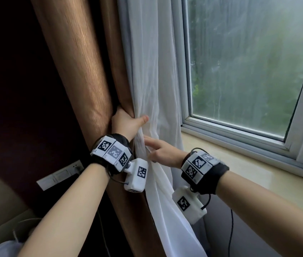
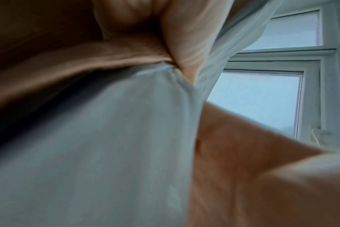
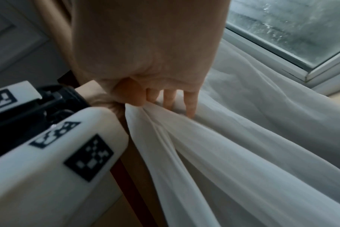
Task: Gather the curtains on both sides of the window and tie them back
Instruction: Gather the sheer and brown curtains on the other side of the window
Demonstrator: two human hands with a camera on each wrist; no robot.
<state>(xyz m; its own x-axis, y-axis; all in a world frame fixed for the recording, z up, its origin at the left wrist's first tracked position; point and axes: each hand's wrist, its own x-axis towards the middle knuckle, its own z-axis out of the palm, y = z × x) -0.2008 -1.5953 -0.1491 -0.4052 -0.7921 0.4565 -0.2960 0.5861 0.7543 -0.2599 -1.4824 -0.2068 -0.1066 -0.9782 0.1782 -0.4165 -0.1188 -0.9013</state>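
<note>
— Window (image 1: 248, 58) glass is looking fogged and streaked, with green blurring through it; a pale window sill (image 1: 239, 164) is running along under the white frame.

— And to the left of that?

— Dark wall is taking up that whole side, with a white switch plate (image 1: 59, 175) sitting low on it and something padded and beige below.

— Where are the curtains hanging?

— At the left edge of the window. The brown curtain (image 1: 84, 71) is hanging in thick, heavy folds with a fine vertical grain catching the light. The white sheer curtain (image 1: 147, 62) is hanging just beside it, on the window side, thin and creased, fanning out loose toward the bottom.

— What is the left hand (image 1: 126, 123) doing?

— It is gripping both at once. Its fingers are wrapping around the brown folds and the thumb is pressing the sheer against them, so the two fabrics are pinching to a narrow waist there.

— And the right hand (image 1: 163, 153)?

— It is sitting just below the left one, on the sheer. Its fingers (image 3: 190, 104) are lying nearly straight and a little apart, tips touching the white pleats; from the wrist view the thumb is resting on a fold beside them, though I cannot tell whether it is actually nipping the cloth.

— Anything on the arms?

— Each wrist is wearing a black band with white blocks carrying black-and-white square markers, and thin black cables are trailing down.
</note>
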